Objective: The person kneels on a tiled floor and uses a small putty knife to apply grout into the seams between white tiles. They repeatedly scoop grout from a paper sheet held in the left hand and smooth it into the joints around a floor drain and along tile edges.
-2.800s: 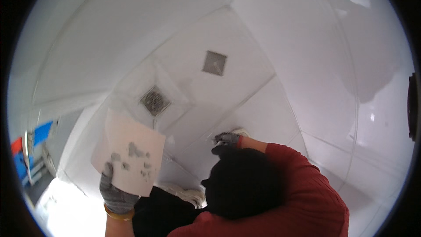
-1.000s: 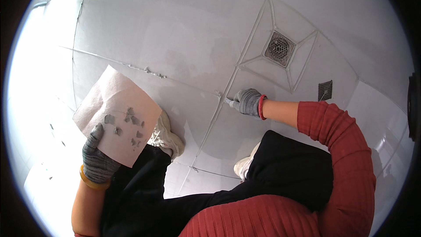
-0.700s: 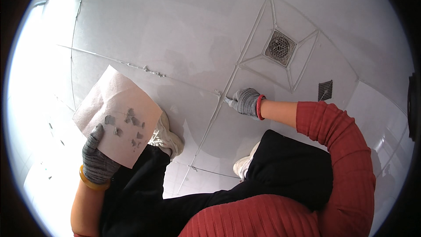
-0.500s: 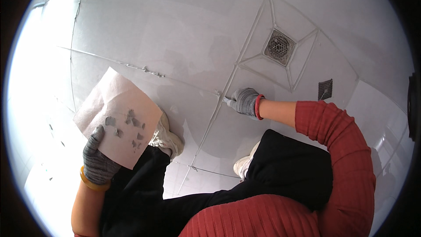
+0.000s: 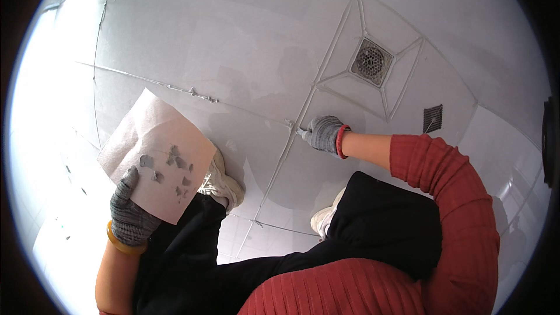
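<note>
My left hand (image 5: pixel 133 213), in a grey knit glove, grips a pale pinkish sheet of paper (image 5: pixel 129 134) by its lower edge, thumb on top. Several grey smears and lumps (image 5: pixel 175 154) stick to the sheet. On the right, my gloved right hand (image 5: pixel 325 136) is closed low over the floor. A small whitish tip (image 5: pixel 301 132) pokes out at its fingers, touching or close beside the tile joint (image 5: pixel 286 151); whether it is a tool or a coated fingertip I cannot make out. Rough grey filler (image 5: pixel 201 94) lies along the crossing joint.
A square metal floor drain (image 5: pixel 372 62) sits among cut tiles beyond my right hand. A dark ribbed patch (image 5: pixel 433 118) lies to its lower right. My white shoes (image 5: pixel 224 184) stand on the large grey floor tiles (image 5: pixel 216 23). Bright glare covers the left side.
My right hand and forearm have shifted very slightly to the left. The left hand and the sheet stay in place.
</note>
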`<action>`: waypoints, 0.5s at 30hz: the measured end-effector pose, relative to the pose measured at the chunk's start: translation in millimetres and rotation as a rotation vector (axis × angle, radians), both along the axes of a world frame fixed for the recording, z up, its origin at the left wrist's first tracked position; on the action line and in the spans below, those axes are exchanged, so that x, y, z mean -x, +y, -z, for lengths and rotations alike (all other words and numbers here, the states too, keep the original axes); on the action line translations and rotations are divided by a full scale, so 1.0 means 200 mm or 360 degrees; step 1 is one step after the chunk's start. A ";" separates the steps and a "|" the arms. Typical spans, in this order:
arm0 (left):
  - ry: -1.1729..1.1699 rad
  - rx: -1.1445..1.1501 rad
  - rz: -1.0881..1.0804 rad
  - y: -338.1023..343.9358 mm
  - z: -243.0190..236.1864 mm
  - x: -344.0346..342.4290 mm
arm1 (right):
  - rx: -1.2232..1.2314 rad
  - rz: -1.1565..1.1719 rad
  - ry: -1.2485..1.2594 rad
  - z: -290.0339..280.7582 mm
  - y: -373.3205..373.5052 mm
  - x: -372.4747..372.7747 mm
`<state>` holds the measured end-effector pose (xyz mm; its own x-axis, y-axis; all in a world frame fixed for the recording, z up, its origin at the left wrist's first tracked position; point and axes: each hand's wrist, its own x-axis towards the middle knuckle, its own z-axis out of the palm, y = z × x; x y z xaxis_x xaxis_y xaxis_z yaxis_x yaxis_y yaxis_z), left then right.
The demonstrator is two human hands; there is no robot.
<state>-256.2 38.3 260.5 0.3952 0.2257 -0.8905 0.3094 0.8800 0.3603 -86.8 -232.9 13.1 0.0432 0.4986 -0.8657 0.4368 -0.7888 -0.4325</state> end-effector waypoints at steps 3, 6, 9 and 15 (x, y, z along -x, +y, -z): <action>-0.0024 -0.0009 0.0000 -0.01 0.00 -0.01 | -0.0070 -0.0140 -0.0034 0.03 -0.01 0.01; -0.0058 0.0026 -0.0015 -0.01 0.00 -0.02 | -0.0050 -0.0111 -0.0068 0.05 -0.01 0.02; -0.0059 0.0027 -0.0046 -0.01 0.00 -0.02 | 0.0071 0.0031 -0.0074 0.07 -0.02 0.03; -0.0070 0.0041 -0.0034 -0.03 -0.02 -0.05 | 0.0059 -0.0034 -0.0093 0.05 -0.08 0.04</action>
